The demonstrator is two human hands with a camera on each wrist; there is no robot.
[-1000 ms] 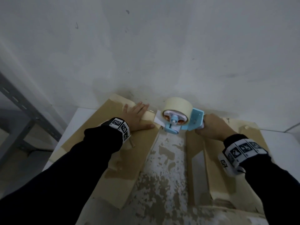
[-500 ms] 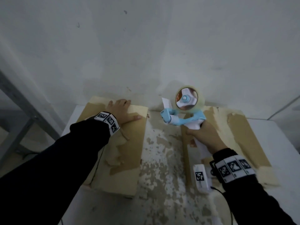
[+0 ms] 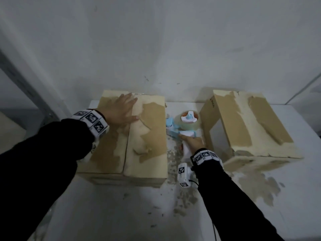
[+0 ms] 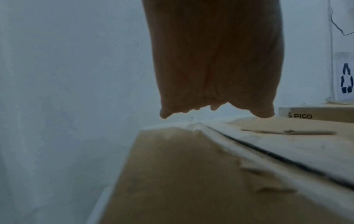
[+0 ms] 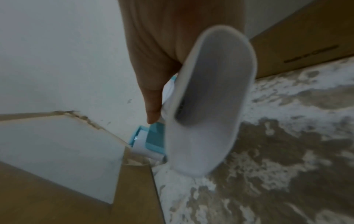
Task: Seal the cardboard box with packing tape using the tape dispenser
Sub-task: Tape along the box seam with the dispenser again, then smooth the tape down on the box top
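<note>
1. Between the two cartons, the tape dispenser (image 3: pixel 182 125) now sits low at the tabletop (image 3: pixel 121 206), beside the right wall of the cardboard box (image 3: pixel 144 136); half a second ago it was held up in the air, and a second ago its roller was at the far edge of the box top.
2. Right hand (image 3: pixel 192 142) has its fingers wrapped round the white handle (image 5: pixel 208 106), with the blue head and roll pointing away toward the wall.
3. Left hand (image 3: pixel 119 112) lies spread and flat on the far part of the box top, across the centre seam (image 4: pixel 268 153).
4. My reading: the tape run is over and the dispenser is being put down, while the left hand smooths the far end. Whether tape covers the seam I cannot tell.
5. A second carton (image 3: pixel 246 122) stands to the right.
</note>
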